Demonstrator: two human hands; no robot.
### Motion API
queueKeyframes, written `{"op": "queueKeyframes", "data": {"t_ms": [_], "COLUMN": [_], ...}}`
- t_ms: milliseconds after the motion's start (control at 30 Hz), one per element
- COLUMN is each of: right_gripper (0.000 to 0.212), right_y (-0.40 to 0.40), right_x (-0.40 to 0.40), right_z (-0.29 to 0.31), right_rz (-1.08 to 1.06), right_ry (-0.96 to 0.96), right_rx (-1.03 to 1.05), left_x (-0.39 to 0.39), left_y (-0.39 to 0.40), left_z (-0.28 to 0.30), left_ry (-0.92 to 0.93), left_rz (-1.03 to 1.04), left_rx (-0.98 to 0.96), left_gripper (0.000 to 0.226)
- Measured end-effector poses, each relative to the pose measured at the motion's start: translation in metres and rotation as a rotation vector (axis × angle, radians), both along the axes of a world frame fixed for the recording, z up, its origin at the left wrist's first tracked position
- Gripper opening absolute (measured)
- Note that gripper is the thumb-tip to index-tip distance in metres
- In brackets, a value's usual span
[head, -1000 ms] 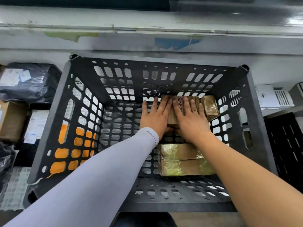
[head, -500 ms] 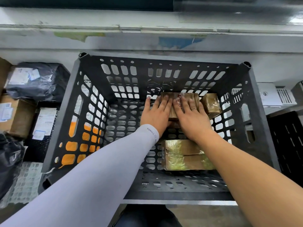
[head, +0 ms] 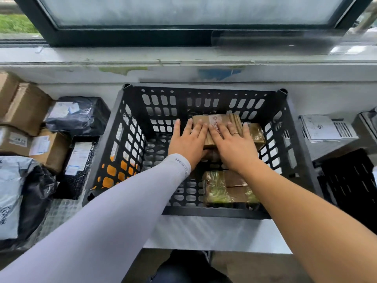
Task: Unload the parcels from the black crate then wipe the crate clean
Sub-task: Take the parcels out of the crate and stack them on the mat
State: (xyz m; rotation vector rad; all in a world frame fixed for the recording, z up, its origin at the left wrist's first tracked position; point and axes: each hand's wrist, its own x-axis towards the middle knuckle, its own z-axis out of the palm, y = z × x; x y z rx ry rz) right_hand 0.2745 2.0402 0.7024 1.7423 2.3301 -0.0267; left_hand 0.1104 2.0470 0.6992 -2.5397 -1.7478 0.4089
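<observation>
Partway unloaded: both flat hands, left hand point(head: 188, 142) and right hand point(head: 234, 147), rest on a brown parcel point(head: 218, 121) inside the black crate point(head: 130, 139); another parcel point(head: 226, 188) remains, wiping not begun.

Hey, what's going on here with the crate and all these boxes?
A person is emptying a black crate that sits below a window. Both hands are down inside it: the left hand and the right hand lie flat, fingers straight, on a brown cardboard parcel near the far wall. A smaller taped parcel sits just to its right, and another tape-wrapped parcel lies near the front wall. Several parcels are piled outside the crate on the left. No wiping has begun.
</observation>
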Motion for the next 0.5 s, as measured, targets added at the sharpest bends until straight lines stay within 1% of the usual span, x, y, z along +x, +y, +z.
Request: {"op": "queueKeyframes", "data": {"t_ms": [100,233,367,500], "right_gripper": [0.072,0.079,0.077,0.073], "right_y": [-0.007,-0.014,-0.021,-0.024], "right_x": [0.0,-0.002,-0.011,-0.021], "right_z": [0.021,0.042,0.063,0.082], "right_rz": [0.031,0.047,0.088,0.123], "right_ry": [-0.003,0.016,0.039,0.055], "right_rx": [0.079,0.162,0.191,0.246], "left_x": [-0.001,-0.005,-0.014,-0.027], "left_y": [-0.01,-0.024,-0.035,-0.039], "left_z": [0.025,0.053,0.072,0.094], "left_ry": [0.029,0.013,0.0,-0.012], "left_rz": [-0.007,0.03,0.06,0.07], "left_rx": [0.066,0.137,0.149,0.203], "left_gripper": [0.078,0.077,0.077,0.076]}}
